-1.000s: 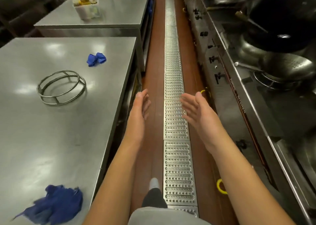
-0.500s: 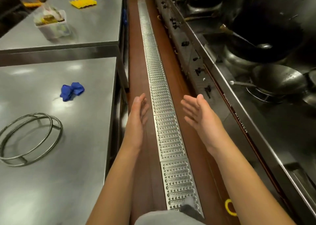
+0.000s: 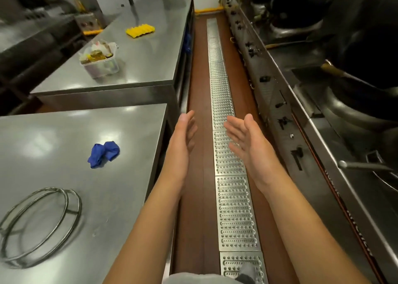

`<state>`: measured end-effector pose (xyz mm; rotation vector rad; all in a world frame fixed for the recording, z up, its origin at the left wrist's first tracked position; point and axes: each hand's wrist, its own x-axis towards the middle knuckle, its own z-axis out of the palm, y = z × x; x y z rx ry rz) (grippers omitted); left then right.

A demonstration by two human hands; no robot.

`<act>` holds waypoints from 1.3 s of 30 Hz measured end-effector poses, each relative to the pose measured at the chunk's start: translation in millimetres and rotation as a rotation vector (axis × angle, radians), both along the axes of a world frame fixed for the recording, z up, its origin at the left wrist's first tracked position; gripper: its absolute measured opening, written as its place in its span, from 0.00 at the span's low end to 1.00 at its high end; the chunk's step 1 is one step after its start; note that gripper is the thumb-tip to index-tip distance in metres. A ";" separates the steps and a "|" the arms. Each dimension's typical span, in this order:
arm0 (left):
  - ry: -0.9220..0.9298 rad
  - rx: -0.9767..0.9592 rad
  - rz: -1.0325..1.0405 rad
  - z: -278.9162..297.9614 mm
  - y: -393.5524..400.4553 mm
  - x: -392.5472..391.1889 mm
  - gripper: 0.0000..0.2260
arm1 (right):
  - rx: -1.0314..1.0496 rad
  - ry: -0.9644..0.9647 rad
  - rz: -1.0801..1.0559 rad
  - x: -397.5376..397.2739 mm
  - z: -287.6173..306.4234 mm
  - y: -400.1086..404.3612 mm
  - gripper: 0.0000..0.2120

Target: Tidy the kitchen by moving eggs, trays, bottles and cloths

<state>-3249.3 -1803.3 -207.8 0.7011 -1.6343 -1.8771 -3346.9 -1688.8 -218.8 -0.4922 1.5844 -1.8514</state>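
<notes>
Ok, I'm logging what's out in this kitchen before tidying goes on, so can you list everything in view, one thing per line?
blue cloth: one, blue, crumpled on the near steel table
wire ring stand: one, silver, near table, closest corner
plastic tub: one, clear, filled with jars and packets, on the far steel table
yellow ridged item: one, yellow, far table, beyond the tub
floor drain grate: one strip, silver, down the brown aisle
wok range: one, steel, along the right, dark woks on top
left hand: open, empty, over the aisle
right hand: open, empty, over the grate
</notes>
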 end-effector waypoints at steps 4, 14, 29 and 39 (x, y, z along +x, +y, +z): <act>0.003 -0.004 0.037 0.6 -18.3 -48.7 0.24 | -0.024 -0.001 0.034 -53.7 4.1 -28.3 0.26; -0.029 0.015 0.018 -16.7 -89.8 -151.0 0.29 | 0.020 -0.036 0.002 -155.1 -5.5 -87.4 0.26; 0.023 0.070 -0.321 -19.7 -276.3 -356.5 0.30 | 0.093 0.039 -0.351 -317.2 7.8 -237.7 0.27; 0.095 0.006 -0.376 3.6 -353.0 -431.5 0.32 | 0.075 0.088 -0.436 -386.9 19.6 -300.5 0.29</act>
